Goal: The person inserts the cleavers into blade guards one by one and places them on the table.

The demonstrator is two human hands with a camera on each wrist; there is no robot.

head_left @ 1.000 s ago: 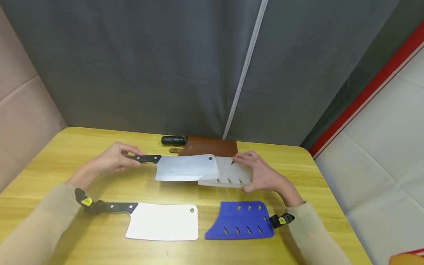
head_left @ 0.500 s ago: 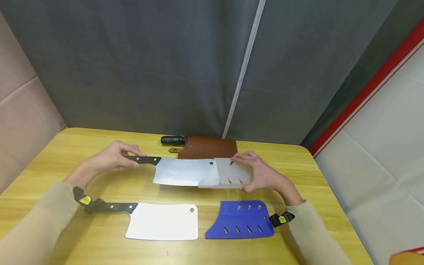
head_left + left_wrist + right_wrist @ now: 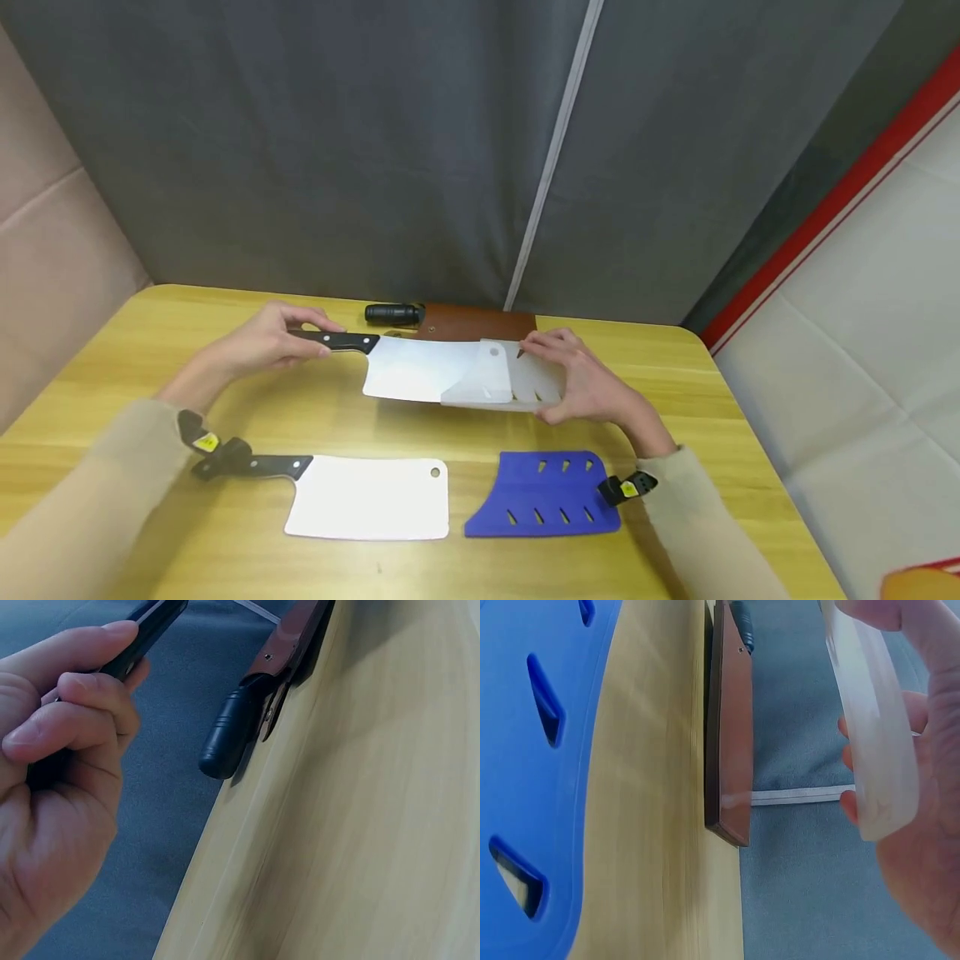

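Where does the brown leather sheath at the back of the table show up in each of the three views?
Head view: the brown leather sheath lies at the table's far edge, centre, behind the held cleaver.
Left wrist view: top centre, only its strap end beside the black handle.
Right wrist view: seen edge-on, upper centre, beyond the blue blade guard.
Shared landmark: the black handle poking out of the sheath appears in all three views.

cleaver [image 3: 420,369] tip inside translucent sheath [image 3: 517,385]

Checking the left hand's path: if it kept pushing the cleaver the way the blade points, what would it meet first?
The left hand drives the cleaver rightward into the translucent sheath held by the right hand; the tip looks already inside.
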